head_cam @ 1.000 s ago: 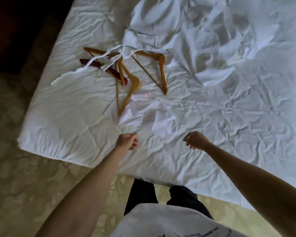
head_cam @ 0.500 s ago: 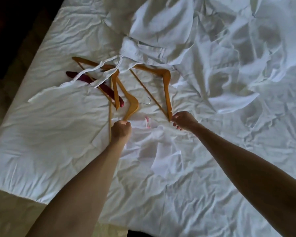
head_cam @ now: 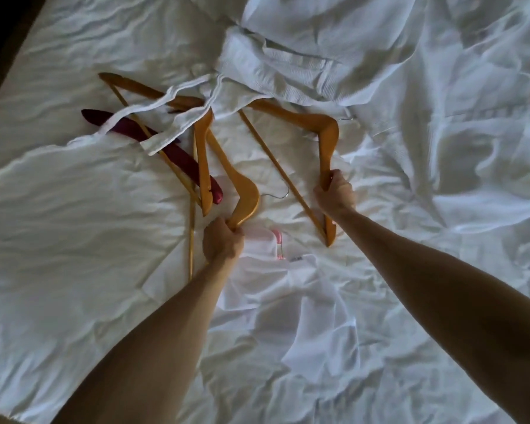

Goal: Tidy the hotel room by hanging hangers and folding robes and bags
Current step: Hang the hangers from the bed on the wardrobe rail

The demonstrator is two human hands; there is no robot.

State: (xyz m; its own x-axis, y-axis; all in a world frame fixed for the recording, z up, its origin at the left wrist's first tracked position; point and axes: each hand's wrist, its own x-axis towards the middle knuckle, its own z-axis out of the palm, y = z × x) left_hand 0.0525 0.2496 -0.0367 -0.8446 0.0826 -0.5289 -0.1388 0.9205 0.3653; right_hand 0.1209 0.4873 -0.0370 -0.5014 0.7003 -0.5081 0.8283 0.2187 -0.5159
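Observation:
Several wooden hangers lie tangled on a white bed. My left hand (head_cam: pixel 222 240) grips the lower arm of the middle wooden hanger (head_cam: pixel 242 191). My right hand (head_cam: pixel 334 194) grips the arm of the right wooden hanger (head_cam: pixel 325 127), whose bar runs diagonally to its left. A dark red padded hanger (head_cam: pixel 184 157) lies under a third wooden hanger (head_cam: pixel 129 85) at the left. A white robe (head_cam: pixel 288 62) is heaped above them, and its belt (head_cam: pixel 172 130) drapes across the hangers. A thin white bag (head_cam: pixel 288 286) with a pink tag lies between my forearms.
The rumpled white bed sheet (head_cam: pixel 74 255) fills nearly the whole view. More crumpled white fabric (head_cam: pixel 456 102) is piled at the upper right. The bed's left edge (head_cam: pixel 10 59) meets dark floor at the top left.
I leaned in over the bed and both hands reached forward. The left hand stayed on the middle hanger's arm, and the right hand went from the tip of the right hanger to gripping higher on its arm.

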